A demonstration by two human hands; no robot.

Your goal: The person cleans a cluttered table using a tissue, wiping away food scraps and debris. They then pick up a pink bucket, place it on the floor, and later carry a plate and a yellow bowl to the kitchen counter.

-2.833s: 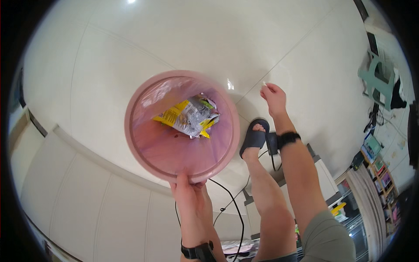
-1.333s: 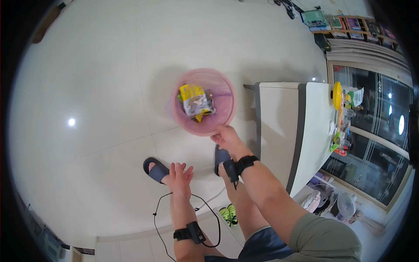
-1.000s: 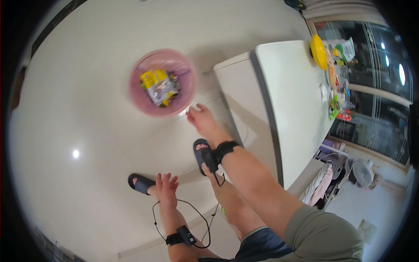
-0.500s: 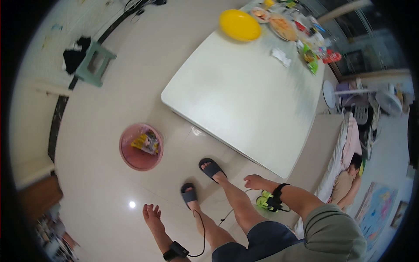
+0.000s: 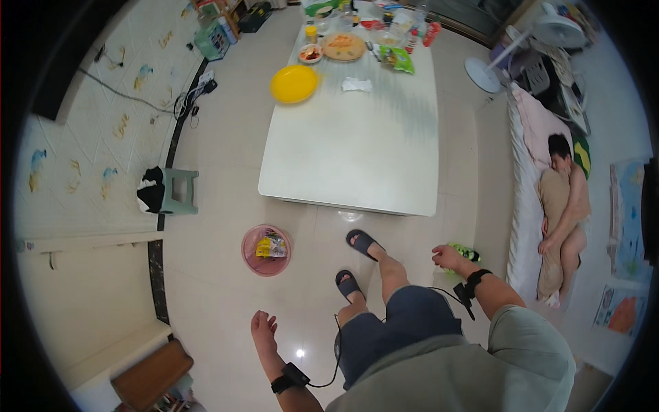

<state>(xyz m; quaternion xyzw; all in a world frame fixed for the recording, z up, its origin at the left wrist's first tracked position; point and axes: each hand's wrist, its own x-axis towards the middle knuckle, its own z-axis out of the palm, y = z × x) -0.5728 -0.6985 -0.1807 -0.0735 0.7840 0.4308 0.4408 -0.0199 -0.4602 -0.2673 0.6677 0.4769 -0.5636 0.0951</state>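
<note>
I stand on a pale tiled floor in dark sandals. My left hand [image 5: 262, 329] hangs at my side with fingers apart and nothing in it. My right hand [image 5: 446, 257] is out to my right, loosely curled and empty, above a green object [image 5: 468, 253] on the floor. A pink round bin [image 5: 266, 250] holding yellow wrappers rests on the floor ahead of my left side, apart from both hands. Beyond it stands a large white table [image 5: 357, 144].
A yellow plate [image 5: 294, 84], dishes and packets sit at the table's far end. A green stool [image 5: 180, 191] stands by the left wall. A person lies on a mattress [image 5: 525, 178] at the right. A white fan [image 5: 484, 72] stands far right. A wooden seat [image 5: 149, 373] is at lower left.
The pink bin was held up close in my left hand, then it rested on the floor. I have straightened up and turned, so the bin looks small and the table fills the view.
</note>
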